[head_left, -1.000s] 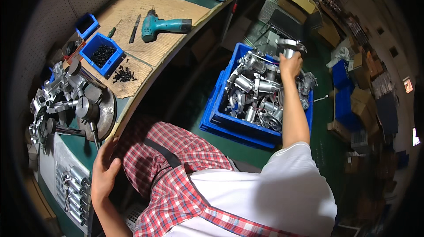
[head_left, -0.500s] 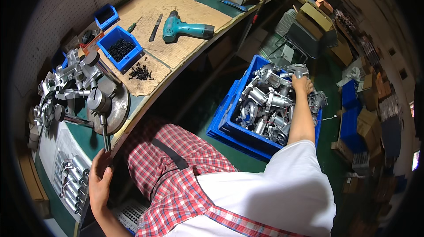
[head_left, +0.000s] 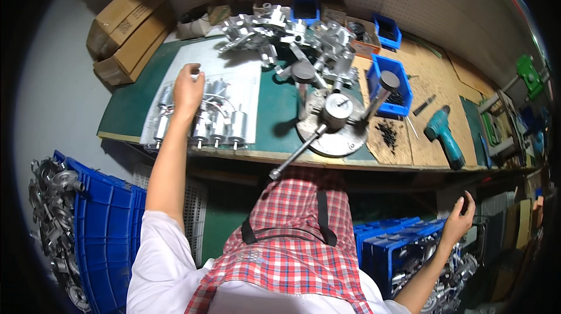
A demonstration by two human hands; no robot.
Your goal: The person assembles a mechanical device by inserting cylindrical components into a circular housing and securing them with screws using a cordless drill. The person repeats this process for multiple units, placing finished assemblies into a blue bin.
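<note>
My left hand (head_left: 188,93) is over a group of silver cylindrical motors (head_left: 218,124) with thin wires, lying on a white sheet (head_left: 244,83) on the bench. Its fingers are bent but apart, with nothing visible in them. Off to the right, my right hand (head_left: 459,220) hangs in the air with spread fingers, above a blue crate (head_left: 377,255) of silver metal assemblies (head_left: 450,273). A hand press (head_left: 337,112) with a round metal base stands mid-bench; its lever (head_left: 299,153) points toward me, untouched by either hand.
Behind the press lies a pile of silver castings (head_left: 333,48). Blue bins (head_left: 390,71), loose black screws (head_left: 387,134) and a teal cordless drill (head_left: 444,135) are to the right. Cardboard boxes (head_left: 131,33) stand at back left; another blue crate (head_left: 108,220) of metal parts is below.
The view has swung left toward the bench. My left hand has left the press lever and moved over the motors. My right hand has let go of a metal assembly in the crate.
</note>
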